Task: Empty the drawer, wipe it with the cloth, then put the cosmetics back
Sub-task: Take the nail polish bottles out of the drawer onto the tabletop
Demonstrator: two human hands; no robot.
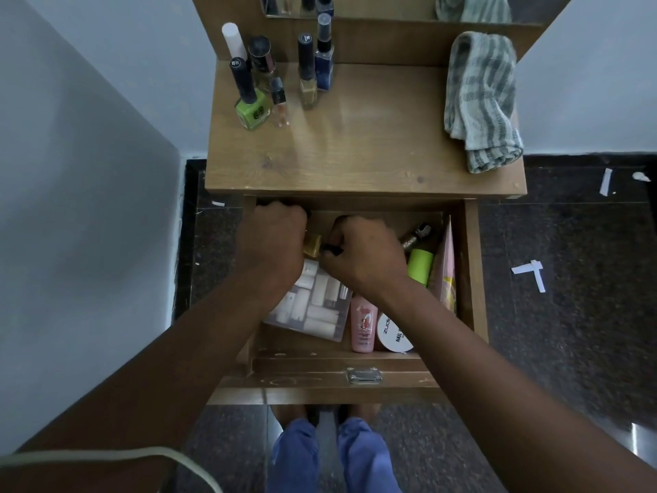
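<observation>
Right hand (362, 257) pinches a small gold glass polish bottle (313, 244) by its black cap; left hand (273, 240) is fisted at the far-left of the open wooden drawer (471, 279), can't tell on what. The bottle is probably light, slick and breakable.

A dark speckled stone floor (569, 314) fills the frame from 3 o'clock down to 6 o'clock, with another strip of it at 9 o'clock beside the furniture. White paper scraps lie on it: a crossed pair (529, 274) at 3 o'clock, a thin strip (605, 182) and a small crumpled bit (641, 176) near 2 o'clock, and a tiny piece (218, 203) at 9 o'clock. Pale grey-blue walls (89, 172) rise at 9 to 11 o'clock and at 1 o'clock. A mirror edge (373, 7) runs along 12 o'clock. Blue trouser legs (334, 457) show at 6 o'clock, and a pale cord (149, 453) curves across 7 o'clock.
</observation>
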